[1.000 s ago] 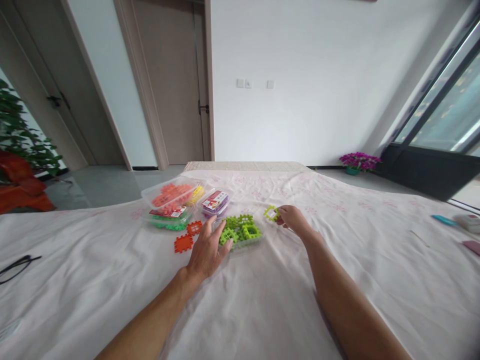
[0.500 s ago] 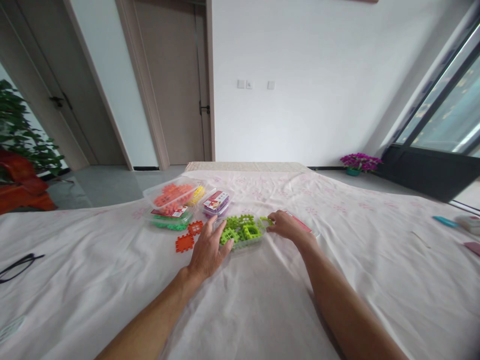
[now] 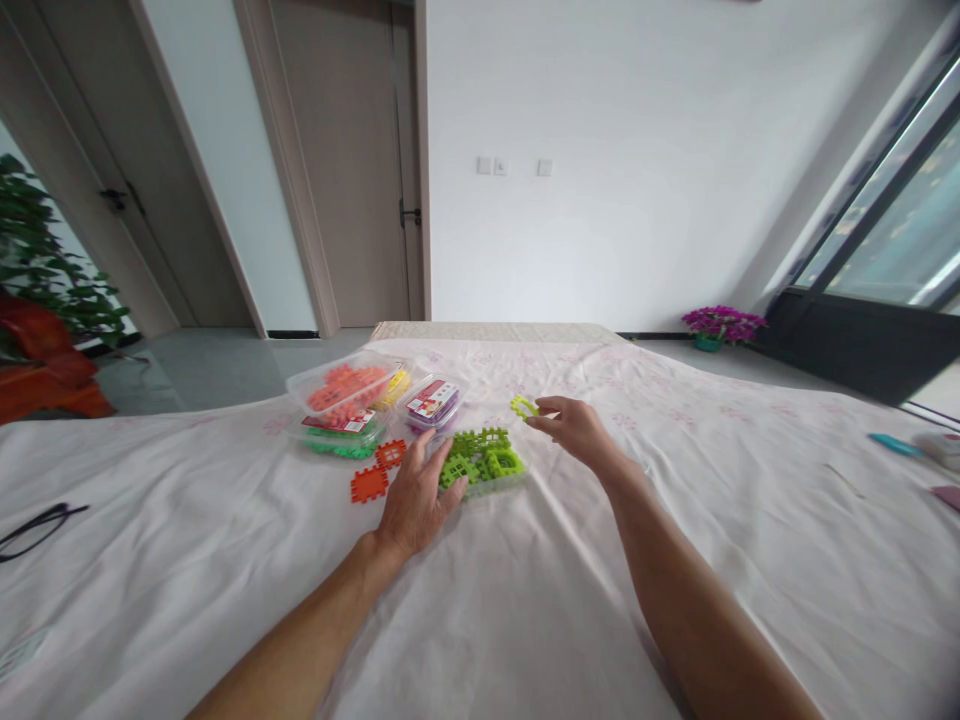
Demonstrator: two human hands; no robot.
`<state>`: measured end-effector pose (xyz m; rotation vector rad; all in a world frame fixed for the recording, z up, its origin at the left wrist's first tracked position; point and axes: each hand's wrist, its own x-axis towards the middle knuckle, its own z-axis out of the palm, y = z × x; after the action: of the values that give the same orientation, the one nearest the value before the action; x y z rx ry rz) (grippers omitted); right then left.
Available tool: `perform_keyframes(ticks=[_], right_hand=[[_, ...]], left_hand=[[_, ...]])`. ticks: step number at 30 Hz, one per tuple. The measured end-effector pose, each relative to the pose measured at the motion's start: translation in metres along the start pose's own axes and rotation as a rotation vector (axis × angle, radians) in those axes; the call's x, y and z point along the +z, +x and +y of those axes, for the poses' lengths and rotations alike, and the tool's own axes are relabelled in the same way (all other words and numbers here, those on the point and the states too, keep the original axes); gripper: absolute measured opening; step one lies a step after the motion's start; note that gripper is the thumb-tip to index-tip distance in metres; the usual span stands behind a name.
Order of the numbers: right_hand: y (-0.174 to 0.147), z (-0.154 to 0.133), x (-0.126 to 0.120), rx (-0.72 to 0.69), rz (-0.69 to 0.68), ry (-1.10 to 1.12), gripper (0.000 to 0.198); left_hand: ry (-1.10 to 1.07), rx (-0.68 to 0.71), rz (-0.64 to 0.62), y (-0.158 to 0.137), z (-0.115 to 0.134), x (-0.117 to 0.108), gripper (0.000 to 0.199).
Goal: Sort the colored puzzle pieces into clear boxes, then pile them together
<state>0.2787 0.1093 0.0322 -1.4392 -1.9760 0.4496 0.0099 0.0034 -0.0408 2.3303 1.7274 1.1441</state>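
Observation:
My left hand grips the left end of a clear plastic box, thumb and fingers apart around its corner. Inside lie several lime-green notched building pieces, partly hidden by the hand. To the right and slightly beyond the box, my right hand is raised, pinching a yellow-green notched building piece between thumb and fingers. Two orange notched pieces, a solid-looking one and a windowed one, lie on the cloth left of my left hand.
Left of centre, a clear box of coral pieces sits on a box of green pieces. Yellow pieces and a labelled purple box are beside them. Glasses lie far left; a blue object lies far right on the white cloth.
My right hand has lifted the yellow-green piece out past the box's right end, up and away from me. The red-labelled object beneath that hand no longer shows. My left hand stays put.

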Motion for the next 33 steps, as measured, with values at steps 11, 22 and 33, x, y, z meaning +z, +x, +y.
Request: perform_keyframes(ticks=[11, 22, 33], right_hand=[[-0.023, -0.06, 0.035, -0.461, -0.298, -0.051, 0.039], [-0.009, -0.032, 0.025, -0.262, -0.147, -0.098, 0.034], [-0.002, 0.081, -0.023, 0.417, -0.208, -0.548, 0.096]], left_hand=[[-0.015, -0.013, 0.0, 0.0, -0.001, 0.002, 0.061], [-0.043, 0.003, 0.009, 0.0, 0.001, -0.001, 0.058], [-0.052, 0.017, 0.024, -0.001, -0.001, -0.001, 0.055]])
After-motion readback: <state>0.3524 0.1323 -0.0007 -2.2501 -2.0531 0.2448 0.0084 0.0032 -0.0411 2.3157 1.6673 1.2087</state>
